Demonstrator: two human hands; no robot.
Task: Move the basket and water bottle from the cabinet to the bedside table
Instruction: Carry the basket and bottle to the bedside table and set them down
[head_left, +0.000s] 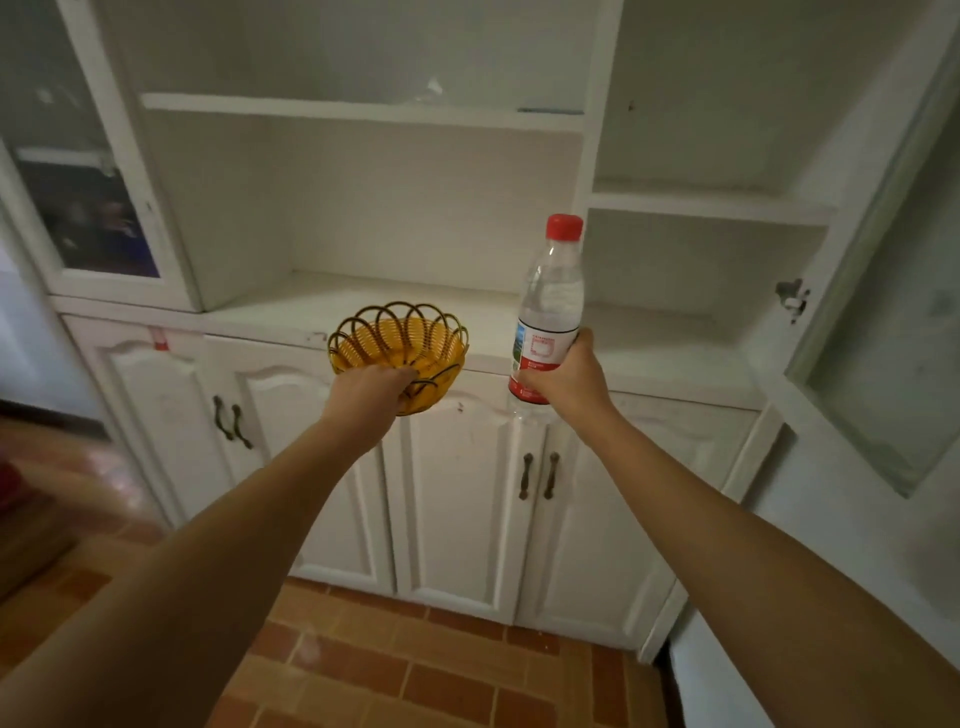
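Both arms reached toward the white cabinet (363, 218). The left hand (371, 389) gripped the near rim of the yellow woven basket (400, 345), its fingers (405, 387) curled over the edge, with the basket held in front of the cabinet's ledge. The right hand (569, 376) was wrapped around the lower, labelled part of the red-capped water bottle (550, 296), which stood upright in its grasp, just right of the basket. Below lay a floor (415, 670) of reddish tiles.

Dim, soft indoor light, greenish cast, slight overall blur, wide-angle bending at edges
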